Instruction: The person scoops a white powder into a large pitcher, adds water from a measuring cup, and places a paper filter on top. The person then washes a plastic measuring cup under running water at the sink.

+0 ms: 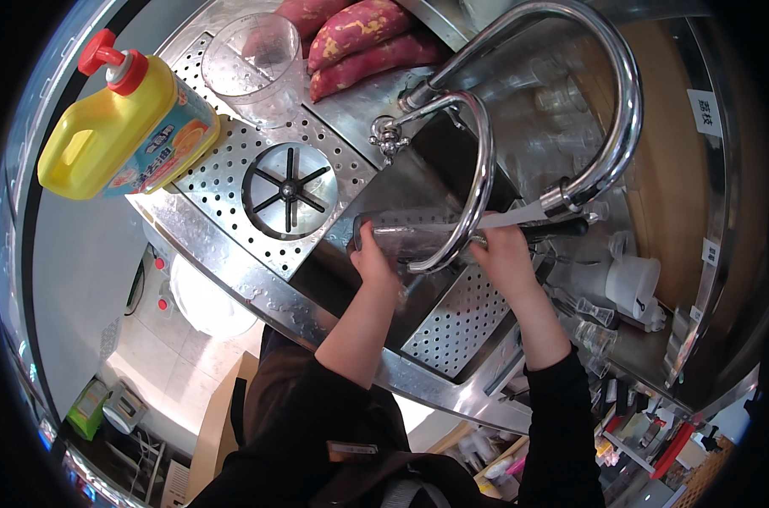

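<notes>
My left hand (376, 257) grips the base end of a clear plastic measuring cup (416, 232), which lies on its side over the sink basin (321, 273). At the cup's other end is my right hand (505, 251), its fingers closed around something metallic that is mostly hidden. A black handle (559, 228) sticks out to the right behind that hand. Water streams from the large chrome gooseneck faucet (626, 114) towards the cup. The smaller curved chrome spout (483, 165) arches over the cup and partly hides it.
A yellow detergent pump bottle (124, 133) stands left, near a clear pitcher (254, 70) on the perforated drain tray (232, 171) with a round rinser (289, 190). Purple sweet potatoes (359, 32) lie behind. Clear cups and jiggers (594, 311) crowd the right side, beside a white container (632, 282).
</notes>
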### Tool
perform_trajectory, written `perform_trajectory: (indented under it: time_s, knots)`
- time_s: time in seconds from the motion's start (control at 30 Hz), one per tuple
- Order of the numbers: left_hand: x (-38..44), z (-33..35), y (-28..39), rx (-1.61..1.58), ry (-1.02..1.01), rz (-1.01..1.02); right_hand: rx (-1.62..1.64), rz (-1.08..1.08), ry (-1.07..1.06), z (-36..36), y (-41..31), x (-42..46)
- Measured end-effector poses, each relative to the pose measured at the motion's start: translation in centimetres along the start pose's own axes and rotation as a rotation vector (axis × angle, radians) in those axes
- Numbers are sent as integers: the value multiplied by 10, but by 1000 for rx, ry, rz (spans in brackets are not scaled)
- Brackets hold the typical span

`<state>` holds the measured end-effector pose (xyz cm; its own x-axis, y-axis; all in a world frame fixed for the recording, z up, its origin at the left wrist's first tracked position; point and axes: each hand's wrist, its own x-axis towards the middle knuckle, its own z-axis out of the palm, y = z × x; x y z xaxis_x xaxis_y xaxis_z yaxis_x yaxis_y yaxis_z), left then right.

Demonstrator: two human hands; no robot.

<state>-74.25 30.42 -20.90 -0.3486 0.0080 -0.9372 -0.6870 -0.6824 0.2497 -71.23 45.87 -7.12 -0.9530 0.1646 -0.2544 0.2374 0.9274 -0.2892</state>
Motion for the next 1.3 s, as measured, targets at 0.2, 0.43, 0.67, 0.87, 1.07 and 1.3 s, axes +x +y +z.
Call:
perform_trajectory:
  time_s: [0.2, 0.43, 0.67, 0.87, 1.07, 1.3]
  knots:
    - [32, -6, 10, -68, -473, -393, 163, -191, -152, 8, -7, 15]
    - [21, 1, 25, -170, -477, -509, 42, -217, -330, 37, -25, 42]
    - [21, 6, 16, -197, -565, -409, 358, -7, -635, 47, -53, 53]
    - [-11, 27, 2, -197, -365, -401, 61, -219, -371, 118, -10, 53]
    - [-4, 40, 20, -5, -358, -178, 176, -63, -306, 99, -33, 51]
    - [5, 14, 12, -158, -483, -432, 676, 166, -412, 86, -28, 27]
